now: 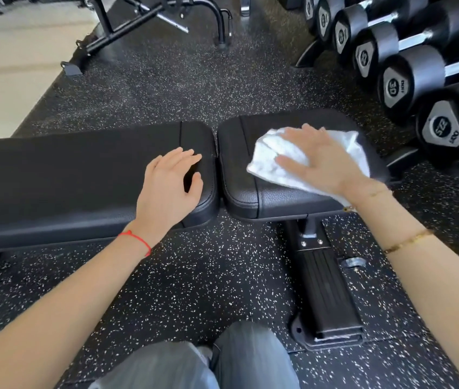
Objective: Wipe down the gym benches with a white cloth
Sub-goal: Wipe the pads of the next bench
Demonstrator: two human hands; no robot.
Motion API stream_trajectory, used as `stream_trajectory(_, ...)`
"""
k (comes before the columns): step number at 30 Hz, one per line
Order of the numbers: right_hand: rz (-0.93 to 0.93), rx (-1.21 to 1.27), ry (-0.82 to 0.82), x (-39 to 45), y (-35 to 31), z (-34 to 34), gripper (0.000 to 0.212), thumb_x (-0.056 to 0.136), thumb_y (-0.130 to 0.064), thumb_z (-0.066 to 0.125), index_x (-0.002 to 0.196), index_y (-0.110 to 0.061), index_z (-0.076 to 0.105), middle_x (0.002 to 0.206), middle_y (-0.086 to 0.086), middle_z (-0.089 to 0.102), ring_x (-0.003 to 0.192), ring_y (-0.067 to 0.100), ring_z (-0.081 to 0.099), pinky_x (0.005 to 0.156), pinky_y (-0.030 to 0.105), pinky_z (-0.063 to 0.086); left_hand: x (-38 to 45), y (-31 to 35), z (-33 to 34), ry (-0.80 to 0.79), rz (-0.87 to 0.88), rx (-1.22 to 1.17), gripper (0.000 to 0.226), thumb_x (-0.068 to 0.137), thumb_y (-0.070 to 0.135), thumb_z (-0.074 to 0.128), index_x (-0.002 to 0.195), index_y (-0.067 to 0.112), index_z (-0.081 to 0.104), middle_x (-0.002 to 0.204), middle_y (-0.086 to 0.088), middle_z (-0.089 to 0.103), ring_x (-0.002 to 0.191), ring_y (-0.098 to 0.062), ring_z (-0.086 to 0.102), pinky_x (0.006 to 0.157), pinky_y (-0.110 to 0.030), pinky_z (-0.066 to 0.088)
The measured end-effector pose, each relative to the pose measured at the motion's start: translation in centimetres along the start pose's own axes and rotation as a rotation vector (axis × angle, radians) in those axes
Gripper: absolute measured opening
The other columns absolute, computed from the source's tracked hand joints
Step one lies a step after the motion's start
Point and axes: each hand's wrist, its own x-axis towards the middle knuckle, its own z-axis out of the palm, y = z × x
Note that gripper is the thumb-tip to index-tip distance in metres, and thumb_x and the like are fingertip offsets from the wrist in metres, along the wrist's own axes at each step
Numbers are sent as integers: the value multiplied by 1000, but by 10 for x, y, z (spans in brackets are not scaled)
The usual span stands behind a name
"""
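Two hands down: my right hand (321,161) presses the crumpled white cloth (273,164) flat-fingered on the short black padded seat (239,178); the long black padded bench (68,175) runs leftward under my loosely spread, empty left hand (169,189).

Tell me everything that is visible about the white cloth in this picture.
The white cloth looks like soft terry fabric, crumpled and loosely spread, not folded neatly. It lies flat on the smaller black seat pad of the bench, toward its right side, and its near edge reaches the pad's front edge. The right hand presses on it with straight, spread fingers and covers its middle. The left hand does not touch it.
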Motion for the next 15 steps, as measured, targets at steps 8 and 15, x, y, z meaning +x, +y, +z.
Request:
stream_trajectory(8,-479,-318,284,-42,-37,53,67,97,-61,48,151,-23,41,156,-1,40,147,29,32,121,48,25,-2,3,1,-41,-16,32,40,98,25,48,137,15,55,145,-3,51,142,-20,39,120,-45,24)
stream_trajectory(15,-502,-370,416,-54,-1,58,68,95,-57,55,152,-24,37,156,-3,40,145,23,35,118,42,33,-3,-1,1,-50,-9,33,41,98,26,46,137,16,54,147,-3,50,142,-20,38,121,-45,23)
